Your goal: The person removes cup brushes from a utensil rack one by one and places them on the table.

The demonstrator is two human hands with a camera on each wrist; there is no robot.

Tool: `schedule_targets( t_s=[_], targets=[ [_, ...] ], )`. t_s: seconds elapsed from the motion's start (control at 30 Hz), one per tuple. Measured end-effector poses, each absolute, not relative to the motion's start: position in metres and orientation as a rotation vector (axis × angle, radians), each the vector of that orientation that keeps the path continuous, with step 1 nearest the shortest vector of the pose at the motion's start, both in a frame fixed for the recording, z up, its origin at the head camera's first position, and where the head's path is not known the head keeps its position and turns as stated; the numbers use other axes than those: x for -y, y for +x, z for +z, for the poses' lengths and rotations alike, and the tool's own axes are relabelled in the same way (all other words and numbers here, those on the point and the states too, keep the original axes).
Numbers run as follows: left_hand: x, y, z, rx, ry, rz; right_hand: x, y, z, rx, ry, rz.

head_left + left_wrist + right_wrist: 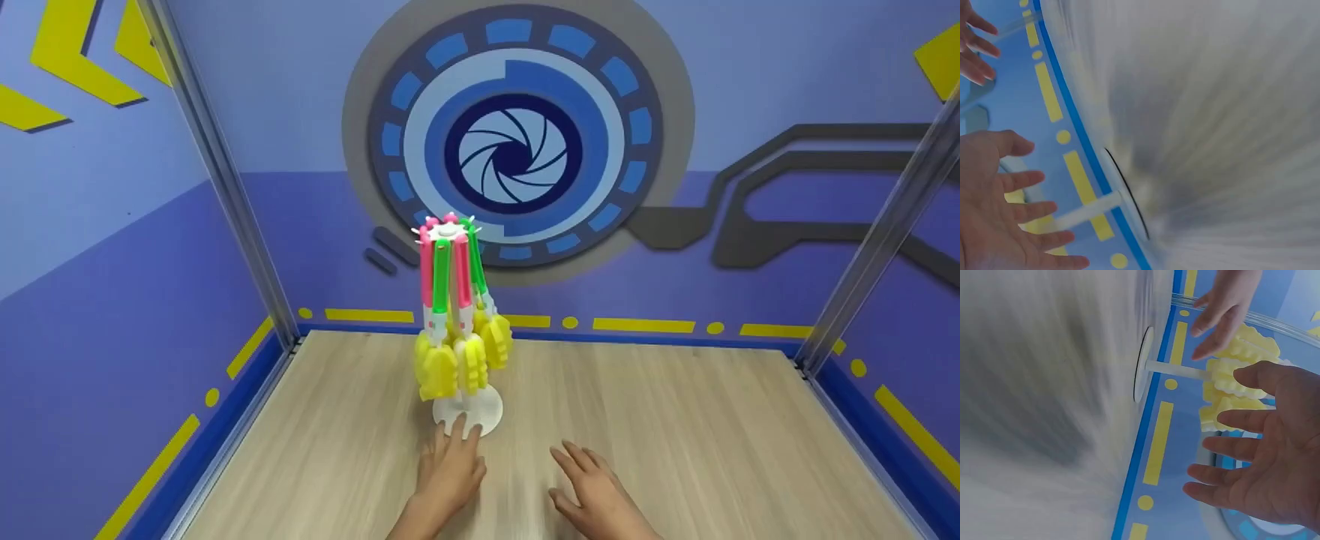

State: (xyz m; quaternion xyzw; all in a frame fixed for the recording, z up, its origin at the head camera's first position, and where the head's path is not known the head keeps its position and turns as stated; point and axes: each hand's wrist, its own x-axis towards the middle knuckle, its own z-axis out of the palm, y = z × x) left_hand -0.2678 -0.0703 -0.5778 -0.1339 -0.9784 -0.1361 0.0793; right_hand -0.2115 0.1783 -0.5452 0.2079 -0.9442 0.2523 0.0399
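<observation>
A white stand with a round base and a thin pole rises from the wooden table. From its star-shaped top hang several yellow wavy-edged pieces on pink and green handles; they look like small cleaning brushes. My left hand is at the front of the base, its fingertips overlapping the rim in the head view. Spread fingers and a bare palm show on the left hand in the left wrist view. Farther right, my right hand hovers with fingers apart, holding nothing; its palm faces its own camera.
The wooden table ends at a blue and purple printed wall behind. Metal posts stand at the back corners, and side walls close in the left and right.
</observation>
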Motion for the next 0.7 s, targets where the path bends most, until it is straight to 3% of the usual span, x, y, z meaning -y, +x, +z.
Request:
schedule_targets(
  t_s=[0.3,0.7],
  targets=[
    [0.087,-0.284,-0.592,2.768,-0.283,-0.216,-0.162,-0.218,-0.540,2.849,0.588,0.940],
    [0.076,-0.313,-0.597,2.841,-0.339,-0.416,-0.142,-0.235,-0.534,2.787,0.531,1.023]
  ],
)
